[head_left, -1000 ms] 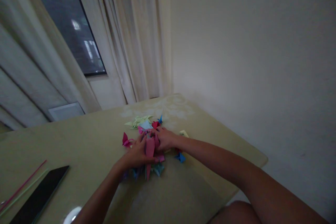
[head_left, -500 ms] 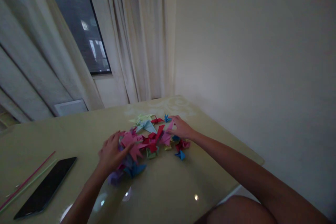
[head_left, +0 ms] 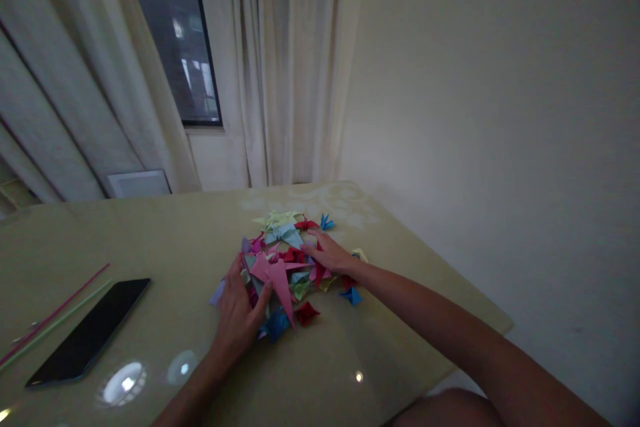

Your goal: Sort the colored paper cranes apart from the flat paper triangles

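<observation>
On the left of the shiny yellow-green table (head_left: 165, 240) lie thin pink and green sticks (head_left: 55, 310) beside a flat black phone (head_left: 90, 330). The left hand (head_left: 240, 310) lies flat, fingers a little apart, pressing the near side of the heap of small folded coloured papers (head_left: 285, 267). The right hand (head_left: 330, 255) rests flat on the far side, fingers stretched, gripping nothing. Both hands have slid inward since a moment ago, so the heap is tighter now.

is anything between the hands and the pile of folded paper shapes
Nothing visible does. The left hand rests on the near left of the paper pile and the right hand on its far right. The phone lies apart, to the left.
</observation>
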Available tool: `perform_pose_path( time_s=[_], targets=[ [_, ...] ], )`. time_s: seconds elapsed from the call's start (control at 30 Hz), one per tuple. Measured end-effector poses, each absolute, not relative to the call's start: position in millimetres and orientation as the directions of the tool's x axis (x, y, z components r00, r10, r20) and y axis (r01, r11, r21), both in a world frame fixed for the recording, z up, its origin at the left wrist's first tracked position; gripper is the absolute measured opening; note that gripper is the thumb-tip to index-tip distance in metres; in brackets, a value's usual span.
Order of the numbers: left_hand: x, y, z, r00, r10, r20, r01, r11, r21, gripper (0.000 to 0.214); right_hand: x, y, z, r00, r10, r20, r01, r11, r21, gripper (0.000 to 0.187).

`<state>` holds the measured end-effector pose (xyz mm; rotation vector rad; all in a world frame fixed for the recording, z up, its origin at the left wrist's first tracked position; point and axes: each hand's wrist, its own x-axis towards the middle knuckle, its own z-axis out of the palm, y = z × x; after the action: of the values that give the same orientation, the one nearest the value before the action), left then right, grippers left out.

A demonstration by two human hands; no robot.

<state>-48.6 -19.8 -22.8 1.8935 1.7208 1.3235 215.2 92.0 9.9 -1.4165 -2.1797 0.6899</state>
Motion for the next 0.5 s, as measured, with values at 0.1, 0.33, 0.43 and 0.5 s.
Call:
perform_pose_path(
  time_s=[0.1,0.33,0.43,0.5],
  targets=[
    [-42.9,-19.2,-26.8,-0.119,0.867,0.483,0.631,-0.309,0.711,0.088,206.9,72.6,9.6,-0.392,0.917,0.078,0.715,0.357,-0.601,0.081],
    [-45.3,-2.8,-37.0,-0.103,0.915,0.390,0.541,-0.277,0.794,0.072,207.1,57.8,17.2,-0.483,0.874,0.060,0.757,0.451,-0.472,0.089],
    [-45.9,0.2,-39.1,-0.106,0.902,0.419,0.532,-0.305,0.790,0.069,203.2,60.7,16.4,-0.477,0.878,0.043,0.791,0.450,-0.415,0.097],
    [-45.9,0.9,-39.9,-0.103,0.896,0.432,0.536,-0.316,0.783,0.066,200.4,63.0,15.6,-0.469,0.883,0.020,0.810,0.439,-0.388,0.104]
  ],
)
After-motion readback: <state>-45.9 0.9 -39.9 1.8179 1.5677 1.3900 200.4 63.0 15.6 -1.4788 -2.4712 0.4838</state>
